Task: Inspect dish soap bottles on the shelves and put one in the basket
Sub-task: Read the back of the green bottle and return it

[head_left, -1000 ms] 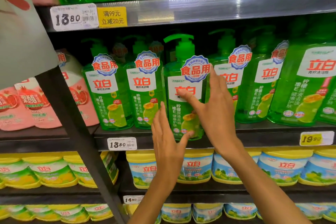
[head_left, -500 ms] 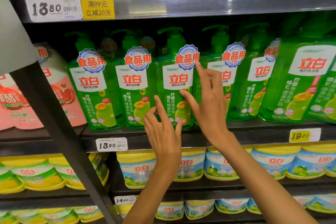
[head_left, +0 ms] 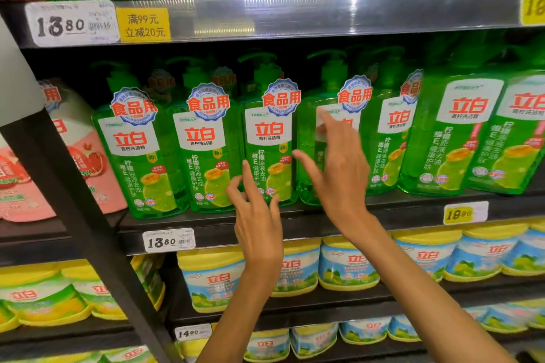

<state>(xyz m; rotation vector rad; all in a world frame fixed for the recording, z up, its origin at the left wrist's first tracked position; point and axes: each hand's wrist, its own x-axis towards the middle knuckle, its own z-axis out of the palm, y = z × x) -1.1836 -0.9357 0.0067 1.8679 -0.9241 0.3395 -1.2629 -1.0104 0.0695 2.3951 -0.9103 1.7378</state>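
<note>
A row of green pump bottles of dish soap stands on the middle shelf [head_left: 295,224]. The third bottle from the left [head_left: 268,141] stands upright between my hands. My left hand [head_left: 256,215] is raised in front of its lower label with fingers spread and holds nothing. My right hand [head_left: 339,168] is open before the fourth bottle [head_left: 306,141], index finger pointing up at its label. Whether either hand touches a bottle I cannot tell. No basket is in view.
Larger green bottles [head_left: 460,132] stand at the right, pink pouches [head_left: 88,162] at the left. Yellow-lidded tubs [head_left: 215,277] fill the shelves below. A dark slanted upright [head_left: 76,215] crosses the left side. Price tags [head_left: 169,240] line the shelf edges.
The green bottle that stood forward between my hands is back in the row. My right hand has shifted right to the fourth bottle, and my left hand's fingers have loosened.
</note>
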